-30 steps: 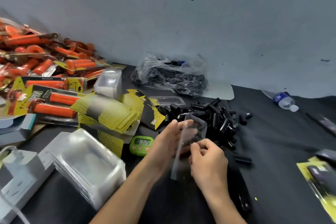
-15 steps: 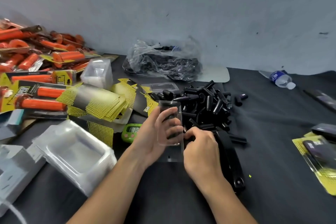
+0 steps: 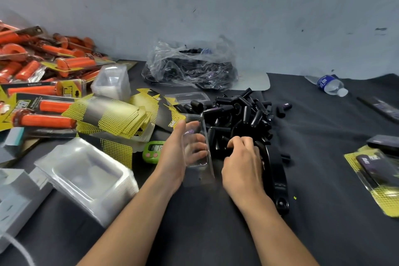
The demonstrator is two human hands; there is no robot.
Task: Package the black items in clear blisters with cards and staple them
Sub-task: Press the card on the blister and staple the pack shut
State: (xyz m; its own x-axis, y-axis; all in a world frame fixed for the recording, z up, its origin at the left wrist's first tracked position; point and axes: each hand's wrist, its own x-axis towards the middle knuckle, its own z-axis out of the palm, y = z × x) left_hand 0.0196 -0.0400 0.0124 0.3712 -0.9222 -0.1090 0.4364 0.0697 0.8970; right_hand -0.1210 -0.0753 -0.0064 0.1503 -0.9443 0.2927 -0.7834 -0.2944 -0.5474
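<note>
The right hand (image 3: 241, 162) has released the clear blister (image 3: 197, 142) and moved right to the pile of black items (image 3: 237, 114); its fingers now curl over one black item (image 3: 222, 147) at the near edge. The left hand (image 3: 179, 153) now holds the clear blister alone, thumb on its left side, fingers behind it. The clear blister, tilted and edge-on one second ago, now stands upright, broad face toward the camera

- One head-worn view, facing forward and down over the table (image 3: 323, 179).
- Close above my left hand (image 3: 183, 151) and right hand (image 3: 241, 162); wall (image 3: 216, 6) at far edge.
</note>
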